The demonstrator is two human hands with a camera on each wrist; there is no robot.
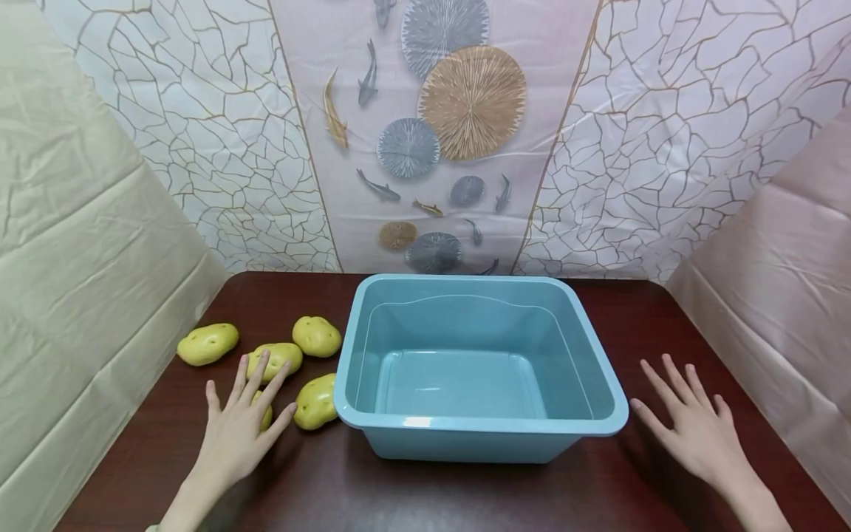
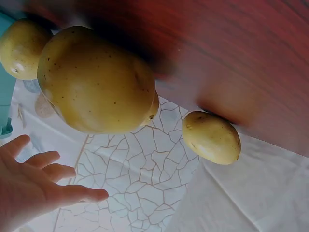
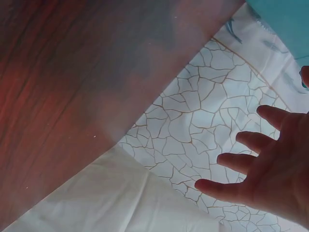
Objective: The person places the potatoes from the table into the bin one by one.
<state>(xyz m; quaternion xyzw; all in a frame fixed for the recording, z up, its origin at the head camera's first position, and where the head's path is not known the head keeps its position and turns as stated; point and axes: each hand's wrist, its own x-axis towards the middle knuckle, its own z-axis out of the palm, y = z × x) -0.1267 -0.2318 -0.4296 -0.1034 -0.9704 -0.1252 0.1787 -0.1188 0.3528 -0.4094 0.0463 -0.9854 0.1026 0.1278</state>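
Several yellow potatoes lie left of the blue basin. My left hand [image 1: 238, 432], fingers spread, hovers over one potato [image 1: 265, 411], which it partly hides in the head view. Its fingertips overlap a second potato [image 1: 275, 361]. Another potato [image 1: 315, 402] sits between the thumb and the basin [image 1: 459, 424]. Farther back are a potato [image 1: 316, 337] near the basin and one [image 1: 208, 344] at the far left. In the left wrist view a large potato [image 2: 94, 82] shows close by, apart from the fingers. My right hand [image 1: 698, 428] is spread with nothing in it, right of the basin.
The dark wooden table [image 1: 459, 502] carries the basin near its middle. Behind it hangs a patterned cloth [image 1: 425, 207] with fish and round shapes. Pale cloth walls [image 1: 86, 295] close in the left and right sides.
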